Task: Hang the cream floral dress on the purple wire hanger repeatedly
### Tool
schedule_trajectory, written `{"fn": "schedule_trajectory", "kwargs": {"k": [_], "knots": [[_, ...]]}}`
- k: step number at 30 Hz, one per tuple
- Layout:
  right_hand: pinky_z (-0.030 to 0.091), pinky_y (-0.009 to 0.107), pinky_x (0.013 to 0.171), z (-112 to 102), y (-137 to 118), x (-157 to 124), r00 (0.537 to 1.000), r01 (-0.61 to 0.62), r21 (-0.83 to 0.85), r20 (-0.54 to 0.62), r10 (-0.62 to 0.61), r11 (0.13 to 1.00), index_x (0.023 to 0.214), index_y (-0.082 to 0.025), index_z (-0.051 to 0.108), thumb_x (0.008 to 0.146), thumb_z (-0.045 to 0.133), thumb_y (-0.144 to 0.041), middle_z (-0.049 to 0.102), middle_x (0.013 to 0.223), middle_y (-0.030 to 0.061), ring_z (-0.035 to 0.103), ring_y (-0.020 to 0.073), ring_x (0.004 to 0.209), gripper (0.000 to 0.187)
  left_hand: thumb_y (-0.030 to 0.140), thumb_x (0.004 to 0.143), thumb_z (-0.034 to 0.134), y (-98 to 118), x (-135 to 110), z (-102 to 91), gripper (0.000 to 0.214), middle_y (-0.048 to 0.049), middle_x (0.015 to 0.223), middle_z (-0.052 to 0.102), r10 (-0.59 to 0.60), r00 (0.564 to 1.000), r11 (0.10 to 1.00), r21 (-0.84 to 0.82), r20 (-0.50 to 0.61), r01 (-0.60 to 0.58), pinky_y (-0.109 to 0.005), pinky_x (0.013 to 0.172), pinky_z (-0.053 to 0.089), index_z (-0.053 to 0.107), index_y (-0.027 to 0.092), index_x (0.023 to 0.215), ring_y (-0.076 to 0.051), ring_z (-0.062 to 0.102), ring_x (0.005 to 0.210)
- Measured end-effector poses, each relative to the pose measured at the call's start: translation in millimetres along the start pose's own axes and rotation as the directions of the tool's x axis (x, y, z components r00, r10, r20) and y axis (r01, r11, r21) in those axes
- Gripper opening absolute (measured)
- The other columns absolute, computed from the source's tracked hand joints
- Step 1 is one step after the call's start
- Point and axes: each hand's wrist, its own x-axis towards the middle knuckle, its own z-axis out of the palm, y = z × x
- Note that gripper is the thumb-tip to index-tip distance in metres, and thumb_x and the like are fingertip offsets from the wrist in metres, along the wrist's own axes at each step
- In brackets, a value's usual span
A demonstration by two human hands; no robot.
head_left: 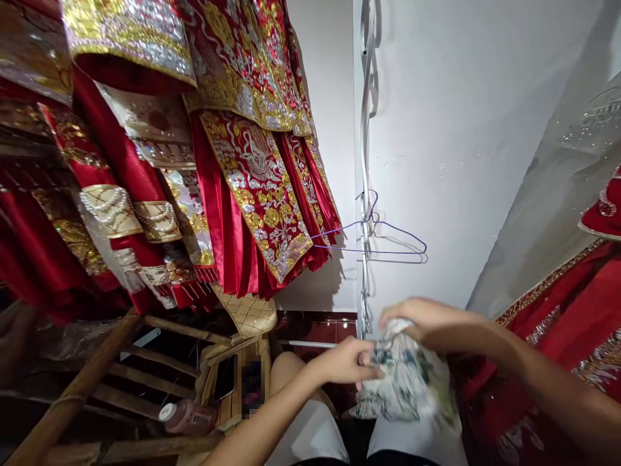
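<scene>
Currently both hands grip one item: the printed cloth bundle (410, 388), held above the lap at 6 o'clock in view. The left hand (347, 362) pinches its 9 o'clock edge; the right hand (422, 320) closes over its 12 o'clock top. A wire hanger (388, 238) hangs on the wall above it, with red embroidered garments (252, 162) at 10 o'clock.

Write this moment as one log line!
left hand: grips printed cloth | right hand: grips its top | wire hanger: bare, by wall | red robes: hanging left
</scene>
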Motion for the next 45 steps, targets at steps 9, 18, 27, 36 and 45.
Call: {"fn": "schedule_trajectory", "kwargs": {"k": [9, 18, 27, 36, 45], "knots": [[0.051, 0.036, 0.089, -25, 84, 70, 0.770, -0.101, 0.117, -0.620, 0.152, 0.988, 0.146, -0.023, 0.051, 0.075, 0.055, -0.025, 0.070, 0.124, 0.0100, 0.067, 0.0264, 0.100, 0.071, 0.038, 0.073, 0.076, -31, -31, -88.3, 0.034, 0.0008, 0.048, 0.048, -0.046, 0.746, 0.890, 0.312, -0.664, 0.333, -0.026, 0.062, 0.036, 0.057, 0.021, 0.050, -0.016, 0.046, 0.050], [0.045, 0.030, 0.066, -19, 142, 87, 0.745, -0.064, 0.182, -0.645, 0.168, 0.981, 0.079, -0.020, 0.072, 0.067, 0.050, -0.029, 0.070, 0.076, 0.0037, 0.061, 0.0234, 0.074, 0.027, 0.027, 0.076, 0.073, -28, -32, -114.5, 0.029, -0.0032, 0.050, 0.053, -0.015, 0.560, 0.896, 0.237, -0.828, 0.375, -0.036, 0.081, 0.045, 0.058, 0.023, 0.051, -0.027, 0.061, 0.062], [0.037, 0.026, 0.058, -39, 111, 26, 0.773, -0.059, 0.038, -0.631, 0.069, 0.998, 0.077, -0.018, 0.073, 0.073, 0.052, -0.027, 0.066, 0.069, 0.0008, 0.056, 0.0186, 0.065, 0.023, 0.019, 0.094, 0.046, 28, 36, -153.7, 0.024, -0.0075, 0.084, 0.069, 0.217, 0.569, 0.921, 0.360, -0.794, 0.152, -0.032, 0.088, 0.045, 0.064, 0.019, 0.078, -0.024, 0.063, 0.086], [0.046, 0.029, 0.064, -12, 81, 17, 0.701, -0.018, 0.056, -0.711, 0.053, 0.998, 0.146, -0.021, 0.053, 0.070, 0.053, -0.016, 0.071, 0.082, 0.0016, 0.061, 0.0199, 0.068, 0.076, 0.011, 0.090, 0.046, 63, 69, -175.7, 0.033, -0.0086, 0.103, 0.074, 0.466, 0.702, 0.770, 0.637, -0.538, -0.023, -0.030, 0.088, 0.048, 0.068, 0.015, 0.114, -0.023, 0.068, 0.092], [0.051, 0.034, 0.060, -118, 83, -11, 0.725, -0.249, 0.401, -0.526, 0.444, 0.882, 0.078, -0.014, 0.077, 0.056, 0.085, -0.027, 0.076, 0.075, 0.0111, 0.069, 0.0270, 0.068, 0.027, 0.026, 0.096, 0.049, 71, 48, -190.2, 0.030, -0.0003, 0.073, 0.064, 0.448, 0.670, 0.776, 0.629, -0.592, 0.036, -0.027, 0.068, 0.040, 0.057, 0.021, 0.125, -0.018, 0.057, 0.066]]}}
